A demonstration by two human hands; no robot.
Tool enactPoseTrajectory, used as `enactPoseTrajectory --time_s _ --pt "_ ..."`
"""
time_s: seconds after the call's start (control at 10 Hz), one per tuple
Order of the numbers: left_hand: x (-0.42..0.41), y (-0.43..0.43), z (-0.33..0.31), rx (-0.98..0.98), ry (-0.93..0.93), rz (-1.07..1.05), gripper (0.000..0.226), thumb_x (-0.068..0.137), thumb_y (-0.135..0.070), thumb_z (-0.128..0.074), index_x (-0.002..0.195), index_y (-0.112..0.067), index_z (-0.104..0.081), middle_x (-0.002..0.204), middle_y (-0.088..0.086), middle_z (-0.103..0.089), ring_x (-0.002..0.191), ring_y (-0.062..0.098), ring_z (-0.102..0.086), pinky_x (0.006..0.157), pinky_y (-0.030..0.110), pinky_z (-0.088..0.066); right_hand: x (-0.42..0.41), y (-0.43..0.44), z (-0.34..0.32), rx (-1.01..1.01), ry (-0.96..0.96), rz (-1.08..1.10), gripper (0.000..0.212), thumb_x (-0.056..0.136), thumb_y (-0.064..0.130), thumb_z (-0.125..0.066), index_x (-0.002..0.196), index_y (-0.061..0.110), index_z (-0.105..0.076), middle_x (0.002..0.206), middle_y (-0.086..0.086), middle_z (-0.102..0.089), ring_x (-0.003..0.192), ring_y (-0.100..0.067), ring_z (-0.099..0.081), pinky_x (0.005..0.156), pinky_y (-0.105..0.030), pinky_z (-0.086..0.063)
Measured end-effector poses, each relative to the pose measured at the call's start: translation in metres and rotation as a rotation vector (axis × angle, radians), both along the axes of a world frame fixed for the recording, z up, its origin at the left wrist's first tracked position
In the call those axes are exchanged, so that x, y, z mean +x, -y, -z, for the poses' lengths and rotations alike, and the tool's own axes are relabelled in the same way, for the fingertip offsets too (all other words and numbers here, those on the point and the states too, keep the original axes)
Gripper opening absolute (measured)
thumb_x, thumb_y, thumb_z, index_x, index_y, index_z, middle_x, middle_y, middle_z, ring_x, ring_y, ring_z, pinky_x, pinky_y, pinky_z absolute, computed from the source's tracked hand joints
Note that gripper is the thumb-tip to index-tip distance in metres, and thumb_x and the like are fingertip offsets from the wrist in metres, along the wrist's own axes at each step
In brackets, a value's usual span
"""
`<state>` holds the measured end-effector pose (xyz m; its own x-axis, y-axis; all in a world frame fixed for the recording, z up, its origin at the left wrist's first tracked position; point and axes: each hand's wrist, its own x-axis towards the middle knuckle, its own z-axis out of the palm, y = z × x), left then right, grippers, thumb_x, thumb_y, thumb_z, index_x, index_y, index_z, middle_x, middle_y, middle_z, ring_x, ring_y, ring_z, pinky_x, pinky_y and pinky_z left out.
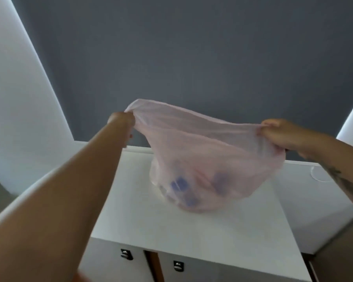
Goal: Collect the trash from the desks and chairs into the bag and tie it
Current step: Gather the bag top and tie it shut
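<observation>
Head view: my left hand (121, 121) is closed tight, fingers curled round the left edge of the bag (208, 151). My right hand (277, 132) is likewise clenched on the bag's right edge. The pink translucent bag is stretched wide between both hands, mouth up, its base resting on the white desk (192, 231) near the far edge. Blurred blue trash (179, 184) shows through the bag's lower part. Two locks (126, 254) sit on the near front, below the desk top.
</observation>
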<state>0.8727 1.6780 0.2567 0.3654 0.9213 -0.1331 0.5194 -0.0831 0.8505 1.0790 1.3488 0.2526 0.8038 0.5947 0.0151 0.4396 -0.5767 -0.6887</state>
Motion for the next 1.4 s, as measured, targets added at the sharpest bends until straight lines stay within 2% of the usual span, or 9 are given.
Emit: enactPoseTrajectory --time_s 0.1,0.2,0.3,0.4,0.5,0.7,0.9,1.1,1.4 --pt "0.026 0.022 0.013 -0.219 0.32 -0.041 0.041 0.102 -0.022 -0.039 0.14 -0.007 -0.047 0.134 0.015 -0.059 0.09 0.028 -0.063 0.058 0.03 -0.054 0.006 -0.002 0.016 -0.07 0.119 0.04 0.018 0.091 0.015 -0.05 0.074 0.013 -0.054 0.073 -0.006 -0.055 0.066 -0.021 -0.047 0.054 -0.029 -0.032" --pt "0.059 0.038 -0.002 -0.2 0.476 -0.075 0.041 0.103 -0.018 -0.037 0.14 -0.002 -0.046 0.139 0.021 -0.054 0.089 0.023 -0.052 0.063 0.029 -0.049 -0.002 -0.017 0.035 -0.073 0.122 0.012 0.031 0.084 0.029 -0.069 0.109 0.018 -0.057 0.113 -0.011 -0.06 0.102 -0.027 -0.055 0.078 -0.034 -0.046" --pt "0.076 0.037 -0.011 -0.094 0.433 0.013 0.038 0.101 -0.027 -0.043 0.129 -0.006 -0.057 0.118 0.019 -0.063 0.082 0.021 -0.051 0.066 0.031 -0.044 -0.017 -0.043 0.058 -0.203 0.24 -0.029 0.116 0.065 0.061 -0.079 0.154 0.027 -0.014 0.155 -0.009 -0.029 0.139 -0.035 -0.03 0.111 -0.047 -0.028" --pt "0.08 0.04 -0.024 0.084 0.301 0.33 0.039 0.084 -0.051 -0.066 0.094 -0.014 -0.065 0.079 0.004 -0.057 0.061 0.02 -0.05 0.052 0.026 -0.039 -0.014 -0.068 0.066 -0.216 0.312 0.073 0.087 0.074 0.06 -0.071 0.146 0.031 -0.034 0.14 -0.007 -0.051 0.125 -0.033 -0.05 0.102 -0.045 -0.039" --pt "0.076 0.023 -0.031 0.496 0.021 0.64 0.054 0.064 -0.051 -0.084 0.096 -0.011 -0.066 0.082 0.0 -0.064 0.069 0.02 -0.058 0.059 0.032 -0.045 -0.004 -0.085 0.059 -0.077 0.03 0.032 0.027 0.083 0.046 -0.069 0.078 0.019 -0.065 0.08 -0.002 -0.067 0.079 -0.024 -0.063 0.061 -0.028 -0.046" --pt "0.061 -0.051 -0.023 0.949 -0.372 0.816 0.044 0.075 -0.006 -0.077 0.117 -0.009 -0.065 0.115 0.01 -0.066 0.108 0.028 -0.06 0.078 0.028 -0.039 0.025 -0.083 0.043 -0.009 0.326 0.337 0.025 0.09 0.006 -0.052 0.065 0.011 -0.052 0.074 -0.013 -0.06 0.066 -0.025 -0.052 0.051 -0.029 -0.029" --pt "0.045 -0.108 0.002 0.544 -0.468 0.621 0.026 0.09 0.002 -0.051 0.11 -0.001 -0.068 0.105 0.021 -0.067 0.083 0.03 -0.063 0.077 0.035 -0.054 0.028 -0.08 0.042 0.111 0.234 0.545 0.024 0.091 0.007 -0.037 0.087 0.014 -0.061 0.079 -0.004 -0.06 0.069 -0.029 -0.061 0.063 -0.038 -0.056" --pt "0.025 -0.126 -0.003 0.001 -0.201 0.572 0.005 0.093 0.001 -0.062 0.097 0.003 -0.064 0.1 0.025 -0.068 0.082 0.031 -0.068 0.069 0.032 -0.061 0.034 -0.076 0.031 0.248 -0.097 0.578 0.019 0.096 0.005 -0.045 0.094 0.012 -0.063 0.093 -0.014 -0.068 0.072 -0.034 -0.07 0.07 -0.045 -0.061" --pt "0.022 -0.113 -0.042 0.021 0.039 0.501 0.02 0.101 -0.013 -0.052 0.097 -0.003 -0.07 0.098 0.014 -0.075 0.084 0.024 -0.071 0.077 0.039 -0.06 0.055 -0.097 -0.005 0.657 -0.353 0.449 0.022 0.096 0.006 -0.041 0.102 0.01 -0.061 0.095 -0.014 -0.067 0.077 -0.028 -0.065 0.061 -0.035 -0.056"
